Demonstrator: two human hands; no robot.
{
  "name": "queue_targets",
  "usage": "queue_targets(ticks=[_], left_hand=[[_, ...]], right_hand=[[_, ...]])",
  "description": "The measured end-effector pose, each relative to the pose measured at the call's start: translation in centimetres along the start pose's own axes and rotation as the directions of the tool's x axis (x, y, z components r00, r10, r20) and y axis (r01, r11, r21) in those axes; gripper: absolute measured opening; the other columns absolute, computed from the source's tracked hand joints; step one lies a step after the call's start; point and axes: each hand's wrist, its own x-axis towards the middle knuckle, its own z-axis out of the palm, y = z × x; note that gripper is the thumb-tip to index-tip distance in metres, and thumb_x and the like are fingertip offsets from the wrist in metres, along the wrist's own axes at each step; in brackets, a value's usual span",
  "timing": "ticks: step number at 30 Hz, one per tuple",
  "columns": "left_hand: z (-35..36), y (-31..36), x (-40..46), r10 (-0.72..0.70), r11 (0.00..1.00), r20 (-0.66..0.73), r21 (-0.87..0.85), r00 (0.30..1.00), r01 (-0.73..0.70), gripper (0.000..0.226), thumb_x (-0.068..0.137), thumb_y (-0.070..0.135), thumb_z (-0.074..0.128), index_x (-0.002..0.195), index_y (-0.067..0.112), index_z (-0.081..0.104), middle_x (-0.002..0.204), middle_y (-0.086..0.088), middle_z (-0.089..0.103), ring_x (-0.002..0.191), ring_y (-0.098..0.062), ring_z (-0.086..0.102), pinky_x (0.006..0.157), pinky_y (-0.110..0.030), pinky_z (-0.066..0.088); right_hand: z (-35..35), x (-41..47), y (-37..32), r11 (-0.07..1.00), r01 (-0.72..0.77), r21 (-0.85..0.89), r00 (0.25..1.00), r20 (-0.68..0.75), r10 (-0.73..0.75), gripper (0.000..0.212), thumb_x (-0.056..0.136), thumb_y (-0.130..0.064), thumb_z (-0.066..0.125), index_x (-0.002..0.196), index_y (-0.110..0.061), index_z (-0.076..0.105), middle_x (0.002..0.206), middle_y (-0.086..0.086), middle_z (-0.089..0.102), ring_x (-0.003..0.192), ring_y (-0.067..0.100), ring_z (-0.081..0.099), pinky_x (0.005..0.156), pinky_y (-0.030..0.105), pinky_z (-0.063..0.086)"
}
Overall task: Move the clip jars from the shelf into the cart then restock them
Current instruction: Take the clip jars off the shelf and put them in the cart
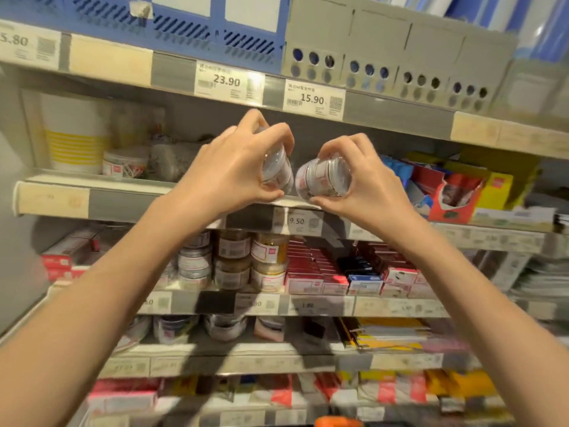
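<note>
A: In the head view, where did the jars sit against the fingers?

B: Each hand was wrapped round one. The left hand (234,167) gripped the left clip jar (277,171) with fingers curled over its top and thumb beneath. The right hand (366,174) held the right clip jar (323,181) the same way, fingertips above, thumb under.

A: And their axes?

B: Both jars were tipped, not upright. They leaned toward each other, nearly touching between the two sets of fingertips.

A: Where was the shelf?

B: The shelf edge (123,198) ran just below the thumbs, with the jars at its front lip. I judged neither hand nearer. I couldn't tell whether the jars were coming off or going on; the cart wasn't clearly visible.
</note>
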Motion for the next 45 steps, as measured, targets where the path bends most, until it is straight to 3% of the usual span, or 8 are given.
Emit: queue_targets(ticks=[6, 12, 20, 23, 26, 35, 40, 45], left_hand=[[2.8, 5.1, -0.4, 0.072, 0.995, 0.252, -0.086, 0.965, -0.052, 0.052, 0.065, 0.04, 0.076, 0.108, 0.035, 0.047, 0.107, 0.005, 0.039, 0.088, -0.022, 0.053, 0.076, -0.045, 0.049], [7.9, 11.0, -1.4, 0.194, 0.969, 0.44, -0.227, 0.877, -0.1, 0.056, 0.064, 0.034, 0.081, 0.111, 0.03, 0.051, 0.108, 0.003, 0.041, 0.089, -0.019, 0.05, 0.08, -0.042, 0.047], [16.9, 18.9, -3.9, 0.388, 0.905, 0.58, -0.388, 0.716, -0.176, 0.057, 0.069, 0.032, 0.08, 0.116, 0.028, 0.049, 0.106, 0.005, 0.036, 0.093, -0.014, 0.044, 0.073, -0.027, 0.035], [21.1, 21.7, -4.2, 0.455, 0.875, 0.605, -0.441, 0.654, -0.2, 0.058, 0.066, 0.033, 0.081, 0.114, 0.027, 0.049, 0.105, 0.001, 0.042, 0.097, -0.02, 0.048, 0.079, -0.032, 0.042], [25.6, 24.4, -5.2, 0.514, 0.845, 0.629, -0.487, 0.584, -0.219, 0.058, 0.064, 0.034, 0.081, 0.112, 0.027, 0.048, 0.102, 0.0, 0.04, 0.09, -0.024, 0.05, 0.079, -0.04, 0.046], [39.1, 30.2, -9.6, 0.639, 0.769, 0.703, -0.599, 0.312, -0.225, 0.055, 0.068, 0.036, 0.079, 0.112, 0.028, 0.048, 0.111, 0.001, 0.041, 0.104, -0.024, 0.047, 0.083, -0.04, 0.046], [45.1, 32.4, -12.8, 0.697, 0.715, 0.697, -0.661, 0.169, -0.228, 0.061, 0.072, 0.025, 0.077, 0.125, 0.022, 0.046, 0.12, -0.002, 0.042, 0.081, -0.016, 0.046, 0.066, -0.03, 0.039], [50.8, 33.6, -18.0, 0.699, 0.691, 0.715, -0.675, 0.0, -0.259, 0.063, 0.077, 0.007, 0.066, 0.133, 0.021, 0.04, 0.115, -0.003, 0.037, 0.075, -0.021, 0.05, 0.056, -0.032, 0.039]], right_hand=[[-3.5, -6.5, 2.4, 0.984, -0.174, 0.02, 0.977, 0.131, 0.17, 0.053, 0.065, -0.035, 0.078, 0.108, -0.03, 0.048, 0.107, -0.011, 0.041, 0.092, 0.014, 0.051, 0.08, 0.045, 0.048], [-6.1, -14.1, 5.6, 0.926, -0.376, -0.019, 0.888, 0.279, 0.366, 0.052, 0.064, -0.038, 0.079, 0.103, -0.036, 0.044, 0.11, -0.012, 0.043, 0.099, 0.012, 0.048, 0.086, 0.045, 0.046], [-8.1, -24.6, 8.9, 0.812, -0.569, -0.129, 0.743, 0.342, 0.575, 0.054, 0.065, -0.036, 0.08, 0.101, -0.038, 0.041, 0.11, -0.01, 0.042, 0.1, 0.011, 0.047, 0.087, 0.042, 0.046], [-8.1, -28.4, 10.6, 0.757, -0.635, -0.155, 0.687, 0.335, 0.645, 0.054, 0.065, -0.036, 0.081, 0.101, -0.038, 0.041, 0.109, -0.01, 0.042, 0.099, 0.011, 0.048, 0.086, 0.042, 0.046], [-7.2, -32.7, 12.4, 0.678, -0.712, -0.183, 0.597, 0.35, 0.721, 0.055, 0.064, -0.036, 0.08, 0.102, -0.038, 0.041, 0.109, -0.012, 0.039, 0.101, 0.012, 0.047, 0.086, 0.042, 0.046], [-3.1, -44.3, 17.0, 0.387, -0.875, -0.291, 0.277, 0.355, 0.893, 0.06, 0.069, -0.038, 0.079, 0.116, -0.026, 0.045, 0.112, -0.009, 0.034, 0.102, 0.015, 0.045, 0.078, 0.038, 0.046], [0.4, -50.3, 18.5, 0.193, -0.951, -0.243, 0.113, 0.307, 0.945, 0.058, 0.068, -0.033, 0.079, 0.114, -0.024, 0.046, 0.104, -0.003, 0.039, 0.09, 0.019, 0.049, 0.074, 0.037, 0.046], [4.9, -56.0, 17.6, 0.021, -0.977, -0.211, -0.043, 0.296, 0.954, 0.061, 0.068, -0.03, 0.08, 0.118, -0.021, 0.046, 0.106, -0.003, 0.037, 0.09, 0.019, 0.05, 0.074, 0.033, 0.045]])
